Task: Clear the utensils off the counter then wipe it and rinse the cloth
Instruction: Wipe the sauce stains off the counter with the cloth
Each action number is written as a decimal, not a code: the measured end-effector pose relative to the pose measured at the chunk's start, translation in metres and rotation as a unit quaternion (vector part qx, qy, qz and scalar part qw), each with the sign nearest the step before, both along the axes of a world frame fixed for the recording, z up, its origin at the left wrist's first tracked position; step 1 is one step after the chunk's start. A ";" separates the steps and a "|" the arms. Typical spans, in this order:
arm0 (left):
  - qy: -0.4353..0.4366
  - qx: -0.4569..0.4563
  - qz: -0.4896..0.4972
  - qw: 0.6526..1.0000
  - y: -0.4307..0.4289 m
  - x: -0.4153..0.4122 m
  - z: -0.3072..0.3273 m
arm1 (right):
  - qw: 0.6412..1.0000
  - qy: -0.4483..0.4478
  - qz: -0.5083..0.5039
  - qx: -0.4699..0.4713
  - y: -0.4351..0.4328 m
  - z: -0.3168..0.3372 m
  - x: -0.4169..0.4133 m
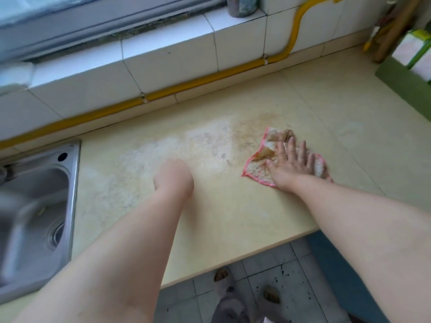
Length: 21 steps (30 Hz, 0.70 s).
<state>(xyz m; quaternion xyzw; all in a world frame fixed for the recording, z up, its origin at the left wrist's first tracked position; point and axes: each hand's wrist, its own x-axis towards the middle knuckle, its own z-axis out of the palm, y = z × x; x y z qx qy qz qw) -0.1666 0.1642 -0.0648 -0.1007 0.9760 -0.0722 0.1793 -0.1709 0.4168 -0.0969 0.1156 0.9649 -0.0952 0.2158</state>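
Cloth [258, 164], pink-edged and stained brown, spread flat on counter [233, 217], right of centre. Pressed from above by right hand [290, 163], palm down, fingers [303, 152] splayed across it, not gripping. Left of cloth, brown smear [254, 127] and a pale, patchy streak [198, 145] reaching toward sink [35, 206]. Left hand [175, 177] near that streak, well apart from cloth, curled into a loose fist, knuckles down on counter, holding nothing visible. Steel sink sunk into counter at far left, drain in view. Yellow pipe [186, 86] along tiled wall behind, bending upward at right. Green box [405, 75] at far right corner. Grey tiled floor [279, 264] below near edge, flecked with dark specks; two slippered feet [224, 278] there.
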 end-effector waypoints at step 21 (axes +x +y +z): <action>0.036 0.029 0.045 0.998 -0.184 -0.034 -0.015 | 0.988 0.035 0.152 -0.004 -0.251 -0.007 -0.101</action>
